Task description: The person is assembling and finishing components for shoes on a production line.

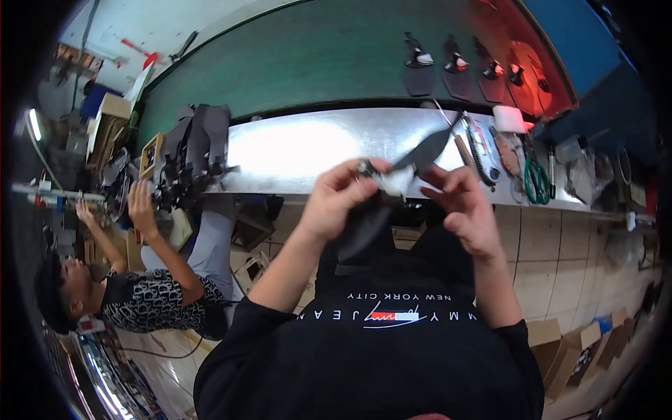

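Left hand (334, 199): forearm angled inward from below, thumb and fingers pinching a black sandal-like piece (427, 150) with a white wad (395, 183) at its middle. Piece: held aslant above the near edge of the metal counter (294, 150). Right hand (467, 213): raised just beside it, fingers parted, loosely curled; contact unclear.

Passage across the metal bench (294, 154) is open between the stacked dark pieces (208, 136), left, and held black strap (425, 152); tools (481, 148) obstruct the right.
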`<action>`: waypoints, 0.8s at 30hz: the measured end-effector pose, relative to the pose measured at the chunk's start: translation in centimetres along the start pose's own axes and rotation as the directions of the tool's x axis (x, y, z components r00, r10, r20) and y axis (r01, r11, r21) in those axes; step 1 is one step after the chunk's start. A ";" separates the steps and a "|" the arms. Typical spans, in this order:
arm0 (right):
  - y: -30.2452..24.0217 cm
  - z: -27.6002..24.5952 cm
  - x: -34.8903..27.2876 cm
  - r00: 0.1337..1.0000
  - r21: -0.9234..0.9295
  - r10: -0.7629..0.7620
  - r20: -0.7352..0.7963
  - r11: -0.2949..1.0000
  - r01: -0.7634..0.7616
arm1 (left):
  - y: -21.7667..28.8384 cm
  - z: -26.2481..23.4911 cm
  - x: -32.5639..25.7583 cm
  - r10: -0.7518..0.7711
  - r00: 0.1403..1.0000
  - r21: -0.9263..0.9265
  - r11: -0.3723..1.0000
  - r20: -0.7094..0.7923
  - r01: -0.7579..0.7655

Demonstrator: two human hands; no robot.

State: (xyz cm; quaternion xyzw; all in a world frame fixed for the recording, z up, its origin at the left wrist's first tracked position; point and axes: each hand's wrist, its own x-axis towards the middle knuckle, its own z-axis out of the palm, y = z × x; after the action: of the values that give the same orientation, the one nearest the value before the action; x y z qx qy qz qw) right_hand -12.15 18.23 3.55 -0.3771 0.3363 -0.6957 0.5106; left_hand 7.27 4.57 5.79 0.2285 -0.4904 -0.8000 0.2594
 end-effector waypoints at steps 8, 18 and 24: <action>3.5 5.4 2.3 0.994 0.314 0.100 -0.049 0.946 -0.080 | -3.5 -1.9 -2.8 0.048 0.998 -0.134 0.990 0.052 -0.041; -0.5 0.8 2.7 0.960 -0.078 -0.056 -0.276 0.996 0.036 | -3.7 -2.5 -1.6 0.081 0.996 0.022 0.996 0.041 -0.082; -0.4 4.2 2.9 0.987 0.015 0.088 -0.135 0.996 -0.087 | -3.2 -3.4 -0.9 0.095 0.994 0.089 0.991 0.049 -0.099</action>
State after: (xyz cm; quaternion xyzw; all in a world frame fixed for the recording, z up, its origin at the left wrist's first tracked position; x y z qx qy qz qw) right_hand -9.24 15.19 6.48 -0.3115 0.3830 -0.6983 0.5184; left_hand 9.47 4.07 1.59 0.1981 -0.5425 -0.7681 0.2766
